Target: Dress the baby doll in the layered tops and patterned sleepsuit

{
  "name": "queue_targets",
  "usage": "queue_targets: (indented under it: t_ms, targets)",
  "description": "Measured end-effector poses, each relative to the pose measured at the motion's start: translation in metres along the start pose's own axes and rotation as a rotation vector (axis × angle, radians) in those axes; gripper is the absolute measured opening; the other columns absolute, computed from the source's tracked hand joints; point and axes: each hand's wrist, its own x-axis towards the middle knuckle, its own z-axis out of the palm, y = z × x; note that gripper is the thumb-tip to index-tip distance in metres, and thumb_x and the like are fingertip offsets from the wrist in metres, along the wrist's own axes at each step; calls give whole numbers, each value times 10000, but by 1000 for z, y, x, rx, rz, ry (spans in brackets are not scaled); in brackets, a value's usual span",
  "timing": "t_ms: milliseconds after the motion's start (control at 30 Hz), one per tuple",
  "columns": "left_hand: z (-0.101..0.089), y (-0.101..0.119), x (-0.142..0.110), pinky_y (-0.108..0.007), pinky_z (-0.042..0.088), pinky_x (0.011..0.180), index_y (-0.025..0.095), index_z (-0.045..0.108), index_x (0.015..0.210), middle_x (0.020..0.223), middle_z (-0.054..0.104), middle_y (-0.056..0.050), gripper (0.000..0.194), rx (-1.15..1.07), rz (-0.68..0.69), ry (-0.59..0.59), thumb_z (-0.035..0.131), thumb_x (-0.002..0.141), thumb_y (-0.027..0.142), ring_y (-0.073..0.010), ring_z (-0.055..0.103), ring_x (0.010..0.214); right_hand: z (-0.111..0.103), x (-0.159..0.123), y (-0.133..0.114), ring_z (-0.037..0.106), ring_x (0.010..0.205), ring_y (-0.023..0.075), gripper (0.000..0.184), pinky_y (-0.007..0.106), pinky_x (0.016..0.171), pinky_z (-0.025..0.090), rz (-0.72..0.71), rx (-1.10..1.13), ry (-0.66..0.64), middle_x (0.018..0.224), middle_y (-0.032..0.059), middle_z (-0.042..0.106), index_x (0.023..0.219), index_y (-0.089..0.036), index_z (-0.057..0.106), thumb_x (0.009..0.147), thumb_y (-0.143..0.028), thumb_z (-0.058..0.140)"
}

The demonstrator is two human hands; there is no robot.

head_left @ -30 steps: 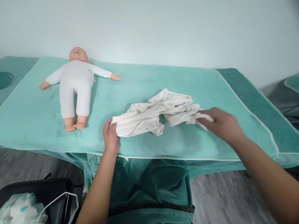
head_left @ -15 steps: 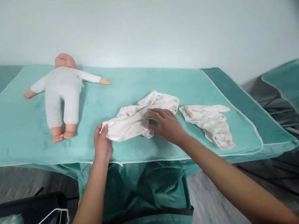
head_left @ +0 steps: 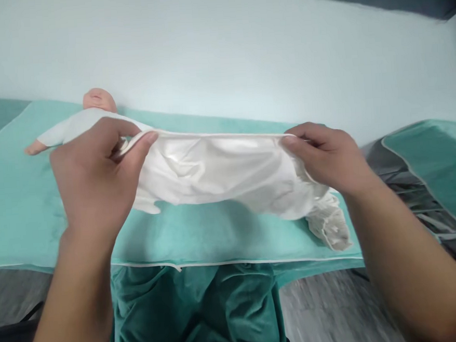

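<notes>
I hold a white baby garment (head_left: 216,174) stretched out in the air above the table, its top edge pulled taut between both hands. My left hand (head_left: 95,175) pinches its left end, fingers closed on the cloth. My right hand (head_left: 324,156) grips the right end the same way. A second white patterned garment (head_left: 329,224) lies on the teal towel (head_left: 201,235) below my right hand, partly hidden. A baby doll (head_left: 90,105) in white lies on its back at the far left, mostly covered by my left hand and the cloth.
The towel-covered table (head_left: 11,196) runs along a pale wall. A darker teal cover (head_left: 198,303) hangs over its front edge. Another teal-covered surface (head_left: 442,161) stands at the right. Grey floor shows below.
Both hands lifted the white garment off the towel and pulled it out flat in front of me. The right hand shifted from the cloth's middle to its right end. The view moved closer.
</notes>
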Motion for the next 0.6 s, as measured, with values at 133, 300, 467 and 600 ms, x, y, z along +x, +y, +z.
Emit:
queue_targets:
  t_ms: [133,300,467,600]
  targets:
    - [15,-5,11,-541,404,1005,106,755,961,708,538,31,358,223,95,-39,709,829,435,-225,673,891,3,8,5,609,772,214,202,340,686,442,-70,-273,35,888,64,717,982,-222,717,915,-325,557]
    - [34,-36,-7,-344,432,887,168,655,889,780,596,10,149,331,94,-5,662,745,128,-162,577,790,50,2,42,598,689,204,250,330,659,478,22,-180,43,893,70,730,1011,-211,680,831,-215,506]
    - [35,-56,-39,-272,420,789,212,472,826,885,619,-1,178,-33,-8,-52,601,819,90,-147,563,814,61,-38,53,667,830,239,310,345,747,508,20,-156,-2,1000,76,755,1096,-222,691,846,-249,510]
    - [41,-63,-37,-252,368,657,209,485,919,779,534,44,209,20,-203,-20,631,822,95,-120,461,648,36,-38,34,670,765,227,260,328,720,488,86,-194,-5,906,41,763,999,-242,739,818,-284,557]
